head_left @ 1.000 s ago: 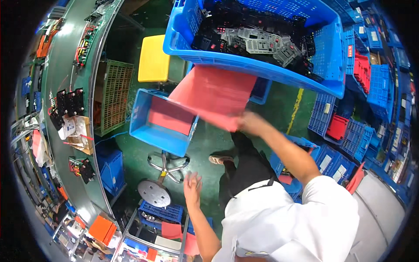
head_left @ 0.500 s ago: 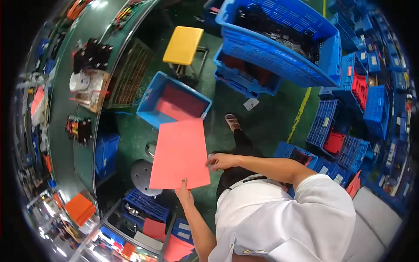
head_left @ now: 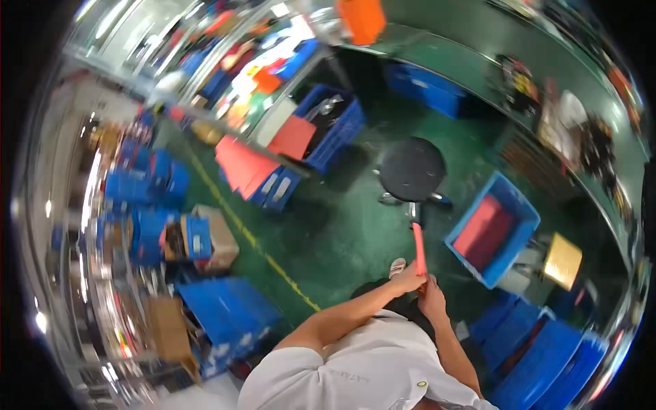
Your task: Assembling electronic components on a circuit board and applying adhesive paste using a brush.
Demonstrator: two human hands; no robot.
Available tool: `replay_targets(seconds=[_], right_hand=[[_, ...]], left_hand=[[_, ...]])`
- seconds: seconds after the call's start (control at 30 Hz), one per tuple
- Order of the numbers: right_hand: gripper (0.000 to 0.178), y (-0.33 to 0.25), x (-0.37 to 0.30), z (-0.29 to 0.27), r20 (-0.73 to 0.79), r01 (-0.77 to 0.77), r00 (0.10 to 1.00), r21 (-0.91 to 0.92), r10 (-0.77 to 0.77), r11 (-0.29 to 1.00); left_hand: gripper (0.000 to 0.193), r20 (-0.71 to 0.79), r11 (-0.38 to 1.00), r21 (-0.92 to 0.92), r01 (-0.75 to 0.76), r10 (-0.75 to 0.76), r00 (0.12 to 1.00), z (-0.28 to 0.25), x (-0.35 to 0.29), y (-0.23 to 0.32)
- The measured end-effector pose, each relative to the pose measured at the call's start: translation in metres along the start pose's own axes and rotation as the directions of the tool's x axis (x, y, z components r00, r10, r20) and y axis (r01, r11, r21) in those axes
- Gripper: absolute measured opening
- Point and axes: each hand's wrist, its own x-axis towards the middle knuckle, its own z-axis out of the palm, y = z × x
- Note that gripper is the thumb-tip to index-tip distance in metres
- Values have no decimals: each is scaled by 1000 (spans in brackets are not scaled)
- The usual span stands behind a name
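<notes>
A thin salmon-red sheet (head_left: 419, 247) stands almost edge-on in front of my waist, so only a narrow strip of it shows. My left hand (head_left: 408, 279) is closed on its near end. Just to the right, my right hand (head_left: 432, 299) is also closed at that end, its fingers partly hidden. Beyond the sheet stands a round black stool (head_left: 413, 169). A blue bin (head_left: 523, 240) with red sheets (head_left: 484, 231) lying in it is on the floor to the right.
More red sheets (head_left: 247, 167) lie on a blue crate at the left, beside another blue crate (head_left: 333, 147). A yellow stool (head_left: 564, 262) and blue crates (head_left: 547, 365) stand at the right. A green workbench (head_left: 451, 58) runs along the back. Cartons and crates (head_left: 232, 318) are at the left.
My view has swung round to the left, so the bench and bin now appear at the right. The red sheet went from face-on to edge-on, and both hands came together at its near end.
</notes>
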Motion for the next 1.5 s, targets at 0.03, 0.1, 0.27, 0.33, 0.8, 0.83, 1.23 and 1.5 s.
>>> replay_targets(seconds=[0.03,0.1,0.27,0.33,0.8,0.83,1.23,1.5], right_hand=[[49,-1,15,8,14,4,1000,-38,-4,999],[35,-10,45,9,134,85,990,-252,-52,964],[25,-4,109,11,302,293,935,-357,-188,887],[21,-5,129,13,280,219,953,-387,-112,896],[45,34,134,83,335,-291,815,-471,474,833],[43,-8,157,93,369,-236,773,-589,517,773],[41,-193,144,92,131,-247,784,-830,607,499],[49,-242,177,162,200,-370,663,-751,722,547]], left_hand=[[62,-52,992,-103,-75,70,996,-11,-6,9],[72,-117,976,-213,-44,19,993,-48,-20,-7],[48,-466,978,-206,38,-132,875,-188,-62,-90],[39,-547,868,-497,4,-316,775,-244,-59,-146],[73,-803,834,-536,-130,-551,-227,-911,76,-454],[83,-757,842,-539,17,-475,-448,-949,64,-476],[102,-550,519,-835,184,-795,-254,-1015,114,-417],[82,-675,681,-732,-16,-729,-110,-1012,96,-458]])
